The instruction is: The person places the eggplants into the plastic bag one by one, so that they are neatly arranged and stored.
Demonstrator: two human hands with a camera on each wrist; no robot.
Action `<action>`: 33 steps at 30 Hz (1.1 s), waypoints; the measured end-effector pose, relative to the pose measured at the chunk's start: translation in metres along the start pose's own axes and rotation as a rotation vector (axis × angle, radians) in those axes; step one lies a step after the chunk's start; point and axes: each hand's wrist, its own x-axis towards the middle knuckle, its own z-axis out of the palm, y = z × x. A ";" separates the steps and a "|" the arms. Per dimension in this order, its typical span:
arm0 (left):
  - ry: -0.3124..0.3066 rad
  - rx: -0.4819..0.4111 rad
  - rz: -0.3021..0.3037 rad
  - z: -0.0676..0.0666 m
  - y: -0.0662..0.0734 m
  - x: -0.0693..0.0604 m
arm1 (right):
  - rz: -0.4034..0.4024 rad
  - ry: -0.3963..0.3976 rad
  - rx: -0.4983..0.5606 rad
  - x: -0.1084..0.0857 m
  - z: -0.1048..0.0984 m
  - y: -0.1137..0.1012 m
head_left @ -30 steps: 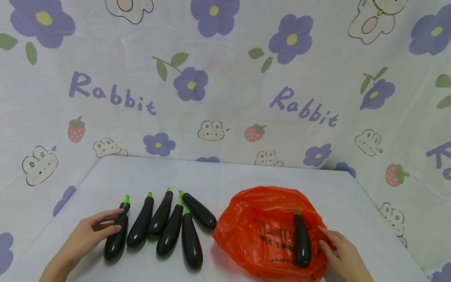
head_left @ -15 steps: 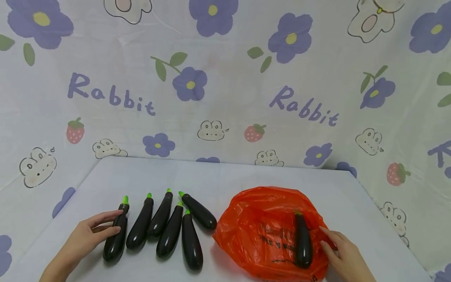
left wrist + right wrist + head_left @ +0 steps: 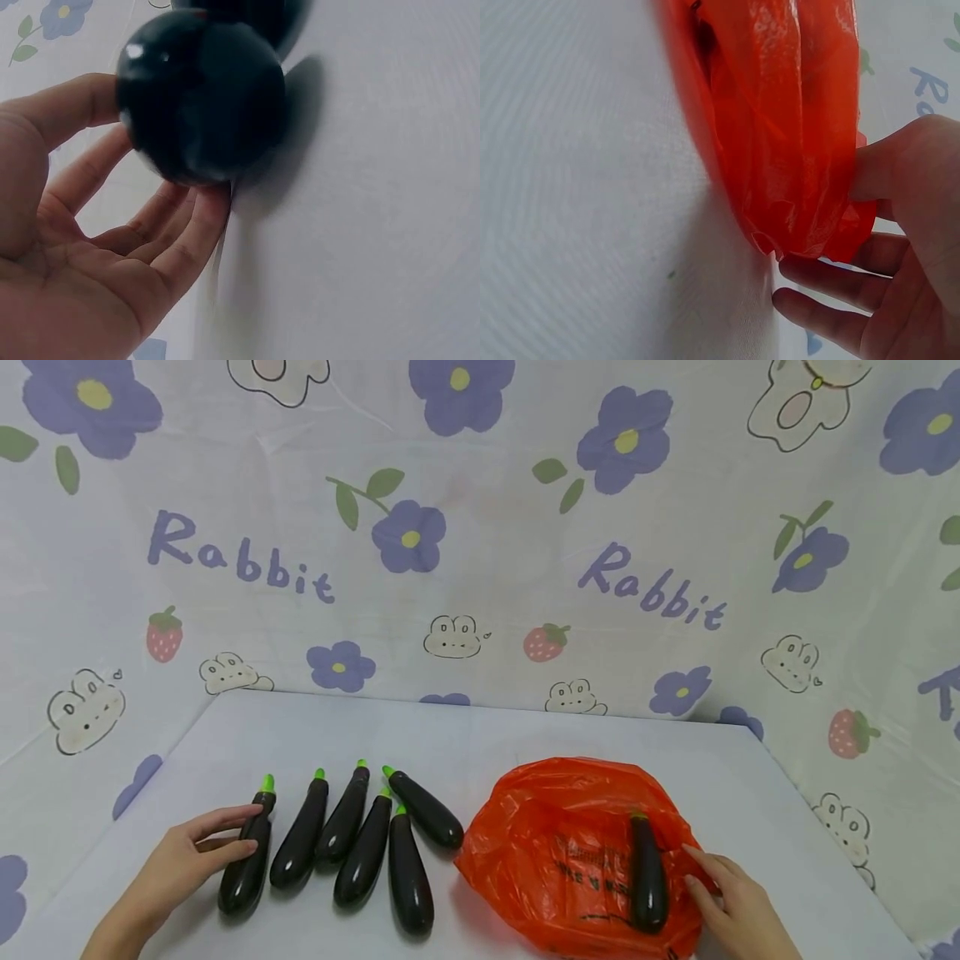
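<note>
Left hand (image 3: 183,860), lower left of the head view: bare, as is its forearm (image 3: 123,922). Right hand (image 3: 738,897), lower right: bare. Left palm (image 3: 82,285): creased.

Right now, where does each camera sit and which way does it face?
Head: head-worn, facing forward and down at eggplants and the red plastic bag; left hand and right hand show.
Left wrist: on that wrist, facing the leftmost eggplant; left fingers show.
Right wrist: on that wrist, facing the bag; right fingers show.
Head and right wrist share the bag.
</note>
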 end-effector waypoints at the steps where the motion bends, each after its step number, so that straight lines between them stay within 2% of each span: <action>1: -0.002 0.000 -0.004 0.000 0.001 0.000 | 0.001 0.000 -0.001 0.000 0.000 0.000; 10: -0.009 -0.026 -0.022 -0.001 0.004 -0.002 | 0.016 -0.011 0.006 0.001 0.002 0.001; 19: 0.018 -0.136 0.004 -0.001 0.007 -0.003 | 0.019 -0.014 0.000 0.001 0.000 -0.002; 33: 0.072 -0.130 0.045 -0.002 0.007 -0.002 | 0.020 -0.006 0.009 0.001 0.001 0.000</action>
